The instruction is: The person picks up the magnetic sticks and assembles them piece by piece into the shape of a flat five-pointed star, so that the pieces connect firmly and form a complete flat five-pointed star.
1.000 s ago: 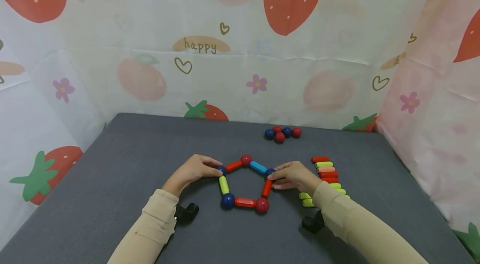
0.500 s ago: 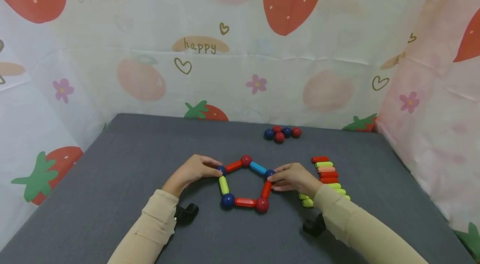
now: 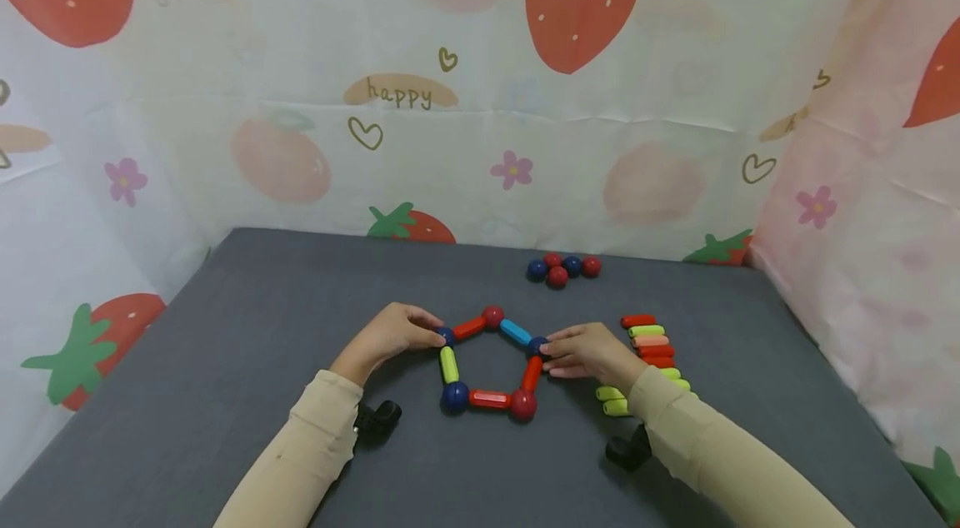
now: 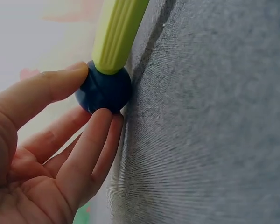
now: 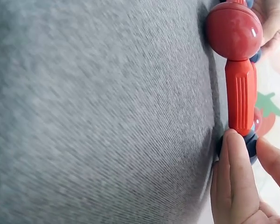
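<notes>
pentagon ring (image 3: 490, 400) lies mid-scene on grey table (image 3: 300, 295), looks complete: five rods (image 3: 469, 328), five balls (image 3: 492, 317) (three blue, two red). left hand (image 3: 392, 341) pinches left blue ball (image 4: 106, 92); right hand (image 3: 590, 351) pinches right blue ball (image 3: 535, 346). unused: five loose balls (image 3: 557, 277) far, at least seven loose rods (image 3: 637, 320) right; sleeve (image 3: 723, 449) hides exact count.

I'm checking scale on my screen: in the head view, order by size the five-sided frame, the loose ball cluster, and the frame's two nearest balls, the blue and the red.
1. Five-sided frame
2. Loose ball cluster
3. Near blue ball and near red ball: too alike to rank
</notes>
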Available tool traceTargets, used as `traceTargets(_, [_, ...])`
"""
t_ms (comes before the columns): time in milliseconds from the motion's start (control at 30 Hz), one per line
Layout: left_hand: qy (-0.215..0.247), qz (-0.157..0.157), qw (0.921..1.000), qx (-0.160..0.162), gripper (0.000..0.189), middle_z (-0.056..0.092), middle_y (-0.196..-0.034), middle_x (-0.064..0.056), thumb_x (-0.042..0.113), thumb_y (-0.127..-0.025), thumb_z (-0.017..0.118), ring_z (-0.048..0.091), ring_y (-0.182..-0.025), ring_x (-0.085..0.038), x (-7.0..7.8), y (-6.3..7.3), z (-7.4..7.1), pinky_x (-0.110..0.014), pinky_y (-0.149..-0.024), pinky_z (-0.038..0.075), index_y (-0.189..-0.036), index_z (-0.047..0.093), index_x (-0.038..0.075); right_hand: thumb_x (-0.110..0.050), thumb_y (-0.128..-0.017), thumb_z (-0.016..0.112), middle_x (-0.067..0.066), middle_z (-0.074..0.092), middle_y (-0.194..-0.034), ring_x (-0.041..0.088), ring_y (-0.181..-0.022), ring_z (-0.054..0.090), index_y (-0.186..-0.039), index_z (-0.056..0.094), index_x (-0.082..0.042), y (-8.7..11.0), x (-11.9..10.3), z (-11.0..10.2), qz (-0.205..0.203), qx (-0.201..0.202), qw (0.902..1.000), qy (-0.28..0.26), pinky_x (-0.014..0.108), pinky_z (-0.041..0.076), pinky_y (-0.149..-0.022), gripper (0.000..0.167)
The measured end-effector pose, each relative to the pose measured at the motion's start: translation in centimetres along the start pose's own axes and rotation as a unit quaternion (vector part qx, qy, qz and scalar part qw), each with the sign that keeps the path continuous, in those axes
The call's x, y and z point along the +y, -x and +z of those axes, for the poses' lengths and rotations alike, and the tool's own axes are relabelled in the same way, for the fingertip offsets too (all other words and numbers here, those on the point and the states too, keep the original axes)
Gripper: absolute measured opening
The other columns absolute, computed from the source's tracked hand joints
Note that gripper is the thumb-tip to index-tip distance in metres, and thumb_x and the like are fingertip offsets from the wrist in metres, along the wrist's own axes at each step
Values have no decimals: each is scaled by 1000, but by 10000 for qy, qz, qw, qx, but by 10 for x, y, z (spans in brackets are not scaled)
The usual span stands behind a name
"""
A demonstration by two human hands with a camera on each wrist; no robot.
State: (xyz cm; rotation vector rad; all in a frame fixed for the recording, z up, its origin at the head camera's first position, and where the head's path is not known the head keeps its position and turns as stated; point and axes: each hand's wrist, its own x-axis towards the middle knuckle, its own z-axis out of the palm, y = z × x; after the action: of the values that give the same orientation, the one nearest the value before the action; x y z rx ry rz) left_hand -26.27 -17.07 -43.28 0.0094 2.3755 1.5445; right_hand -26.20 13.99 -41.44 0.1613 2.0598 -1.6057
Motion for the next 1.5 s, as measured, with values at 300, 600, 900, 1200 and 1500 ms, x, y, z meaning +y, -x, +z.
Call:
traceTargets(300, [-18, -46, 10000, -15, 32, 69, -120, -18, 9, -84, 79, 69, -93, -15, 4, -9, 0, -35, -90, 59, -114, 72, -1, -11, -95, 67, 8, 74, -97, 14, -78, 72, -128, 60, 7, -5, -3, -4, -101, 41, 9996, 267, 30, 62, -77, 38])
traceTargets(600, [-15, -61, 9999, -120, 37, 68, -121, -17, 12, -85, 78, 68, -95, -16, 0, -4, -4, -35, -90, 59, -119, 69, -1, -20, -89, 76, 15, 71, -119, 18, -99, 71, -127, 65, 3, 4, 2, -41, -757, -30, 9883, 1326, 36, 60, -89, 46])
traceTargets(900, [138, 103, 9994, -287, 48, 66, -117, -18, 12, -87, 76, 67, -92, -13, -3, -3, -6, -36, -92, 59, -129, 61, -5, -29, -85, 80, 16, 66, -130, 17, -110, 67, -128, 65, 0, 26, 20, -86, -1009, -646, 9749, 1879, 38, 56, -96, 54])
traceTargets(1200, [264, 55, 9993, -252, 51, 62, -116, -19, 8, -86, 76, 66, -91, -16, -4, -5, -5, -35, -89, 59, -132, 57, -3, -23, -86, 79, 16, 71, -120, 10, -99, 65, -121, 68, 3, 29, 27, -91, -1190, -1057, 9609, 2266, 29, 56, -86, 45])
traceTargets(1500, [182, 125, 9994, -261, 42, 64, -112, -17, 8, -86, 76, 66, -91, -17, -4, -7, -1, -36, -88, 60, -124, 63, -4, -16, -81, 82, 11, 73, -110, 11, -93, 64, -111, 73, 4, 27, 32, -92, -1184, -928, 9608, 2328, 26, 55, -80, 38])
